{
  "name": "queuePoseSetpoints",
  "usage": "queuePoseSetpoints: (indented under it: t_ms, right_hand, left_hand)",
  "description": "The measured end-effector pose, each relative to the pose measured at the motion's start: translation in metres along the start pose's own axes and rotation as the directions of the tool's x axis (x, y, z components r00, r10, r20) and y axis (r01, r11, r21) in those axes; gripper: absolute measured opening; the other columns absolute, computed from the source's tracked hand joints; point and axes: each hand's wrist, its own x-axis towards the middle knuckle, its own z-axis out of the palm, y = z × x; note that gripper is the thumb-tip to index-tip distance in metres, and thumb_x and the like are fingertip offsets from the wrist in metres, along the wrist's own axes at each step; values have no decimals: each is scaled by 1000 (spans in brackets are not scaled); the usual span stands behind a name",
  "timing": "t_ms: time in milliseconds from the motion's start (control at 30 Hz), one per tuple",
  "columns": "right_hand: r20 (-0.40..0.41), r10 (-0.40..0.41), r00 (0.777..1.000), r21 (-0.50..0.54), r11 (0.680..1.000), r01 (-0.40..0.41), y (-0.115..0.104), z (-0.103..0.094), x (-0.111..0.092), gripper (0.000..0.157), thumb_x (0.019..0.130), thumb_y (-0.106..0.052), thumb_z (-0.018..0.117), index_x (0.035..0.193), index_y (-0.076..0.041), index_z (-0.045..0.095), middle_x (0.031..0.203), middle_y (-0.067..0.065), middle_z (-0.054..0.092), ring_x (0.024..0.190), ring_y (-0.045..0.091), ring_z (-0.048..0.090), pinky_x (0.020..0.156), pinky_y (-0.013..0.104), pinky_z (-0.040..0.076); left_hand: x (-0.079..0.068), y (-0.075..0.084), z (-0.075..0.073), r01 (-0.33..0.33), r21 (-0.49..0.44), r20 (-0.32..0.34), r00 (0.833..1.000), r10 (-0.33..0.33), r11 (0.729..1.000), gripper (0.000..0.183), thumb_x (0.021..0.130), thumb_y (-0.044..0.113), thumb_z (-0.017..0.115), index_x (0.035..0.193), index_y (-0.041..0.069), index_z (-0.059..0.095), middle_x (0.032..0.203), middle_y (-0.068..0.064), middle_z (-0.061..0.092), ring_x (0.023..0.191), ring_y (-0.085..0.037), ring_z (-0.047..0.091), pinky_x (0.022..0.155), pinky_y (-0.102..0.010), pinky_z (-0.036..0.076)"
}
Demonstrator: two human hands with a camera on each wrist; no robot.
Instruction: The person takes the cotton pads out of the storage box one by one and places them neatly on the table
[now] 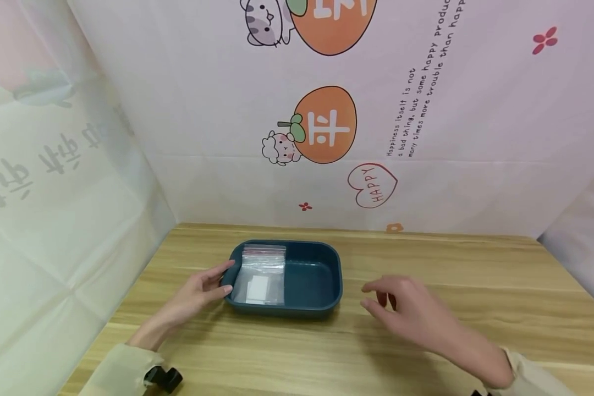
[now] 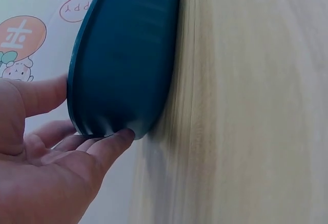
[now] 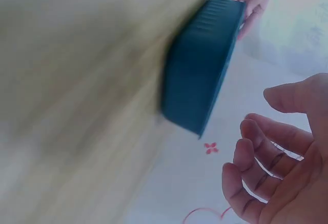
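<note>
A dark teal plastic bin (image 1: 313,283) with rounded corners sits upright on the wooden table. Clear zip-lock bags (image 1: 263,269) lie in its left half, with a white rectangle (image 1: 257,289) showing at their lower part. My left hand (image 1: 200,291) holds the bin's left end. Seen from the left wrist, the thumb (image 2: 48,96) is at the rim while the fingers (image 2: 115,147) reach round the end wall. Off the bin's right end, my right hand (image 1: 416,311) hovers with relaxed, slightly bent fingers and holds nothing; the right wrist view shows a gap between the fingers (image 3: 251,155) and the bin.
Wood-grain table (image 1: 500,297) extends around the bin. A white printed cloth (image 1: 218,165) with orange fruit drawings hangs behind the table's back edge, and another cloth (image 1: 54,247) hangs on the left. A black wrist device (image 1: 163,378) is strapped at the left sleeve.
</note>
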Motion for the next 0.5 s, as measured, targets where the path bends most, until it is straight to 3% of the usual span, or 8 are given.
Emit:
queuePoseSetpoints:
  t_ms: [100,233,500]
  right_hand:
    - [39,-9,999,33,999,7,-8,-2,16,19,94,-22,82,112,-16,81,72,-19,54,57,2,46,50,24,43]
    - [108,-22,994,84,996,13,-15,0,39,24,97,-24,79,118,-13,80,73,-16,59,55,6,49,47,25,42]
    - [226,-59,972,135,990,29,-22,21,87,27,98,-24,77,119,-8,79,76,-10,62,55,8,51,50,27,45]
  left_hand:
    - [0,-1,2,-13,-4,13,1000,13,1000,66,106,19,67,163,5,37,169,-24,26,149,-47,34,117,-54,37]
    - [1,0,3,-17,-26,24,1000,18,1000,67,106,19,66,164,5,36,169,-24,25,149,-46,34,117,-53,38]
    - [2,-1,0,22,-76,27,999,-20,997,69,105,20,67,165,8,35,171,-22,21,155,-43,21,121,-54,27]
